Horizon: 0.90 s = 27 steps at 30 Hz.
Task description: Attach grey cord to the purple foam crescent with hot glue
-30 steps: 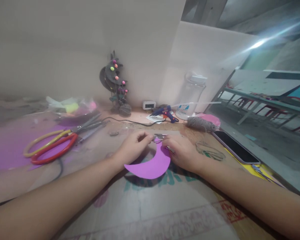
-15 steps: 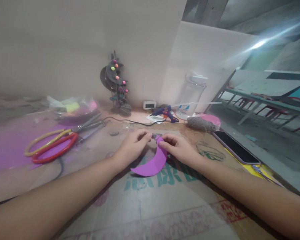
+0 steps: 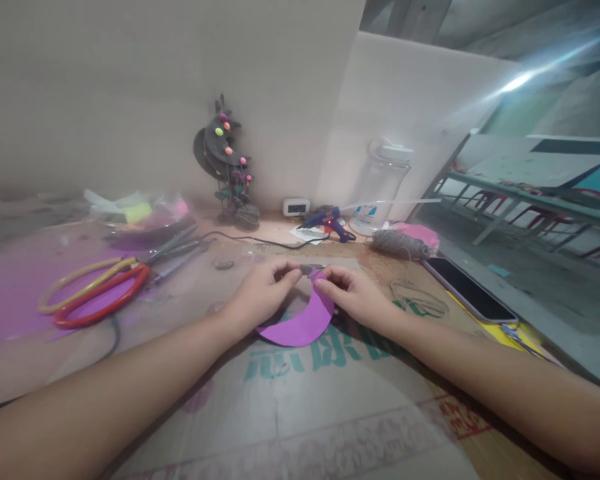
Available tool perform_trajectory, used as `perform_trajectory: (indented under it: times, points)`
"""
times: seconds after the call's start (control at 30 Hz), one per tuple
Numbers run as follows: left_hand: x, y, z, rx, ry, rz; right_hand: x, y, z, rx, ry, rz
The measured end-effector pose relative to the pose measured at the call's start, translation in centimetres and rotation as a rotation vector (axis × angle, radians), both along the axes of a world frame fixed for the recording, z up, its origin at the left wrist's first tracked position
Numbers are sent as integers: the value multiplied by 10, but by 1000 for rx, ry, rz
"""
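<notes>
At the centre of the frame, the right hand [image 3: 357, 297] pinches the upper end of a flat, bright-purple crescent of thin sheet material [image 3: 303, 327] between thumb and forefinger, and the crescent's broad curve hangs toward the lower left. The left hand [image 3: 265, 293] has its thumb and forefinger drawn together beside a small dark-grey metal piece [image 3: 307, 269]; whether they grip it, I cannot tell.

The crescent looks thin and is held at only 1 end, so a hard tug there could crease or tear the narrow tip. If the metal piece has an edge, a slip could nick the crescent or a fingertip, since both hands crowd the same spot. Above them, the dark-blue glue gun [image 3: 325, 219] shows a red light; it may be hot, and a snag on its black cord [image 3: 260, 239] could drag it.

The surface is a brown cardboard sheet [image 3: 350, 420] printed in green and red. At left lie large scissors with red and yellow handles [image 3: 139, 275], near purple sheet material [image 3: 10, 293]. At right are a grey yarn bundle [image 3: 400, 245] and a dark-screened phone [image 3: 470, 290]. A pale, plain wall [image 3: 130, 80] fills the upper left; beyond it, at upper right, stand a long greenish table [image 3: 510, 188], red stools [image 3: 535, 215] and a glaring light [image 3: 516, 82].
</notes>
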<state>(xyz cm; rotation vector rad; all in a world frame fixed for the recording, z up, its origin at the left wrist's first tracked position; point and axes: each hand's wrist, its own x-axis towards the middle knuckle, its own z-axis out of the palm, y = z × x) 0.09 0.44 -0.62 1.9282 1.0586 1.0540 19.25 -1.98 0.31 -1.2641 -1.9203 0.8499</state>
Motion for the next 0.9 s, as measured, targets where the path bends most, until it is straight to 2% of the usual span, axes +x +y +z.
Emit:
perform_trajectory:
  times: [0.17, 0.3, 0.4, 0.57, 0.63, 0.73, 0.9]
  points:
    - [-1, 3, -5, -74, -124, 7, 1, 1, -1, -18, 20, -1]
    - [-1, -2, 3, -73, -62, 16, 1, 0, -3, -24, -25, 19]
    - [0, -4, 7, -98, -55, 43, 4, 1, 3, 18, -74, 43]
    - [1, -5, 6, -176, 29, -39, 25, 18, 25, 196, -116, -128]
    - [1, -6, 4, -183, 78, -77, 35, 28, 28, 278, -183, -178]
    - [1, -6, 2, -174, 97, -85, 46, 40, 19, 382, -363, -170]
    - [0, -6, 1, -168, 64, -114, 51, 49, -4, 498, -618, 14]
